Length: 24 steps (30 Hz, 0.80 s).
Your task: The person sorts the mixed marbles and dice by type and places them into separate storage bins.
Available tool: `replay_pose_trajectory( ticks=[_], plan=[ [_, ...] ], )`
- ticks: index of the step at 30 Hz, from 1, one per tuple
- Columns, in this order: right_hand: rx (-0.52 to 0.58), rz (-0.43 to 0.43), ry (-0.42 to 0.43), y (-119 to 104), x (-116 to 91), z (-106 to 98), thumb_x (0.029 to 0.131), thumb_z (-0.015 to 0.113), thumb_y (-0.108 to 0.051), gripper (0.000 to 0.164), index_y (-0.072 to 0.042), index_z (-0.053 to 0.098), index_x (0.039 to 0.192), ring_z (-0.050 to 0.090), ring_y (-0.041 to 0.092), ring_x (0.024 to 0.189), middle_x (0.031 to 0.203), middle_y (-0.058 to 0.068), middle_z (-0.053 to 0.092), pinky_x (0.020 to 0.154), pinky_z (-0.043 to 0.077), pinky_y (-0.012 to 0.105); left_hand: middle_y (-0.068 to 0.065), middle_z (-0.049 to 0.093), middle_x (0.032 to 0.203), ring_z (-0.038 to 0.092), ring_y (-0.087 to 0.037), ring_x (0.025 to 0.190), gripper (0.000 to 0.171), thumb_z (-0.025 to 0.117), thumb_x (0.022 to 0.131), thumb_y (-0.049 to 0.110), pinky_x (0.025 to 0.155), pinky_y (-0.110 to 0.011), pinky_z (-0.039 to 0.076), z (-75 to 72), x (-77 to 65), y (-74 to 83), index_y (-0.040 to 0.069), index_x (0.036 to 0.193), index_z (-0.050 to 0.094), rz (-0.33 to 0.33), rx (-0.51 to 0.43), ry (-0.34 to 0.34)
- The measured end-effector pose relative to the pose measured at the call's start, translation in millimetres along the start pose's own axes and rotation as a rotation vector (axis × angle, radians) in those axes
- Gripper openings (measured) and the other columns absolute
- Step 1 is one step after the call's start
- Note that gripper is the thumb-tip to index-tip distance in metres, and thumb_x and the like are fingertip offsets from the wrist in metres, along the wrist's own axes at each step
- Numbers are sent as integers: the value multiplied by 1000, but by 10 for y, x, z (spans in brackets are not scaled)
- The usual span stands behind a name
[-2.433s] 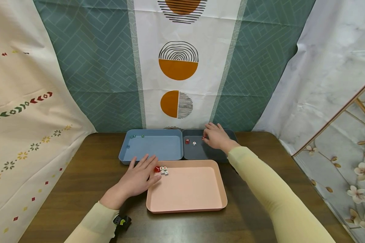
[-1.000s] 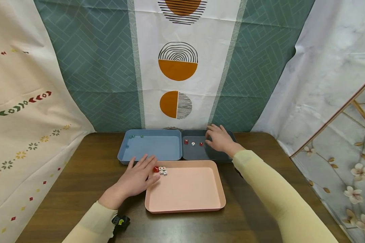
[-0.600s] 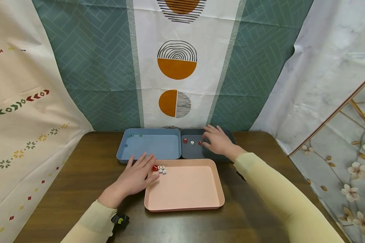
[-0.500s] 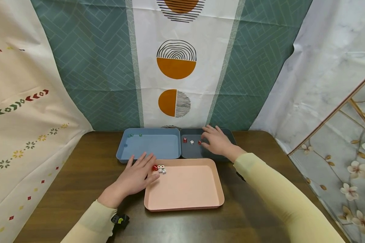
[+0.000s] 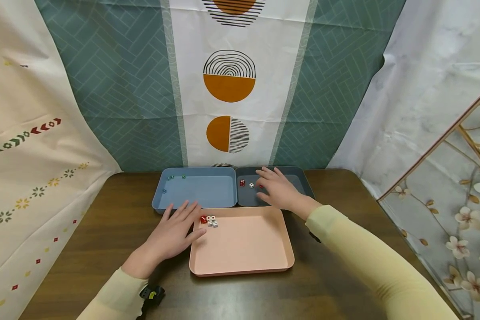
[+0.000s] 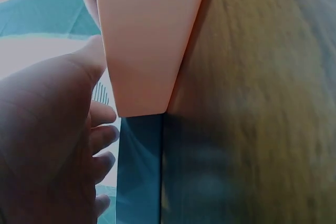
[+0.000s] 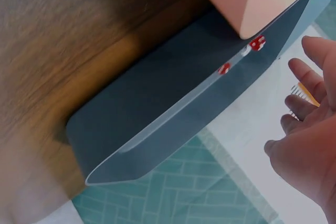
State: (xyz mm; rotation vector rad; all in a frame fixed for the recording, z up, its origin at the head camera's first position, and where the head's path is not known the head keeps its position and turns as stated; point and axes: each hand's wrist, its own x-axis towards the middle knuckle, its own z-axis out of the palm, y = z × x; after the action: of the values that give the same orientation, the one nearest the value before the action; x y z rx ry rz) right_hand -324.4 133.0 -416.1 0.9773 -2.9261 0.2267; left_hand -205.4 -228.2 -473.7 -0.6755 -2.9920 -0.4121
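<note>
My left hand (image 5: 172, 234) lies with spread fingers over the left side of the pink tray (image 5: 244, 266), thumb across the rim. Beside its fingers, a red die (image 5: 203, 219) and several white dice (image 5: 210, 223) sit together in that tray's far left corner. Over the dark grey tray (image 5: 300, 178) hovers my right hand (image 5: 279, 190), its fingers loosely extended and holding nothing. In that tray stand a red die (image 5: 242, 182), a white die (image 5: 251, 185) and a second red die (image 5: 261, 186) in a row, the last right by the thumb and fingers.
A blue tray (image 5: 200, 195) adjoins the dark grey one on the left; it holds several small green dice (image 5: 183, 177) and a bluish one (image 5: 164, 191). The wooden table (image 5: 116, 240) ends at a patterned curtain (image 5: 144, 89) behind the trays.
My right hand earlier pinched a red die in the dark tray, let go of it beside the white die, then moved left and slightly nearer. My left hand stays nearly still.
</note>
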Motion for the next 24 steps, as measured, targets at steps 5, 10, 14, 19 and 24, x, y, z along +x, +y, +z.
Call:
replay_pose_trajectory(
  ticks=[5,10,14,19,24],
  plan=[
    [10,-47,2,-116,-7,34,107,78,-27,34,-8,76,134,25,37,167,173,17,42,135,10,60,-15,32,179,24,-40,167,82,60,111,57,131,-70,8,2,-44,-38,5,172,38,-1,7,19],
    [49,-88,-5,-245,-15,41,107,77,-28,33,-9,75,134,23,36,167,174,16,41,135,7,57,-16,31,179,23,-42,166,83,63,110,55,130,-72,9,24,-78,-84,6,172,37,9,-18,5],
    [49,-112,1,-323,-25,41,106,78,-29,34,-9,75,133,24,35,167,174,15,41,136,7,56,-16,32,179,24,-42,166,84,62,110,57,130,-72,8,34,-80,-104,7,173,38,24,-32,-6],
    [58,-143,10,-427,-46,12,106,79,-28,33,-9,76,132,26,35,167,173,16,42,136,8,55,-16,32,179,24,-43,166,84,63,110,57,130,-72,8,23,-62,-106,7,173,38,33,-21,-9],
    [61,-180,14,-528,-62,-8,107,78,-28,33,-9,75,133,27,36,166,173,16,43,135,10,57,-16,32,179,24,-42,166,83,61,110,56,130,-72,8,6,-35,-93,7,173,37,42,3,-18]
  ],
)
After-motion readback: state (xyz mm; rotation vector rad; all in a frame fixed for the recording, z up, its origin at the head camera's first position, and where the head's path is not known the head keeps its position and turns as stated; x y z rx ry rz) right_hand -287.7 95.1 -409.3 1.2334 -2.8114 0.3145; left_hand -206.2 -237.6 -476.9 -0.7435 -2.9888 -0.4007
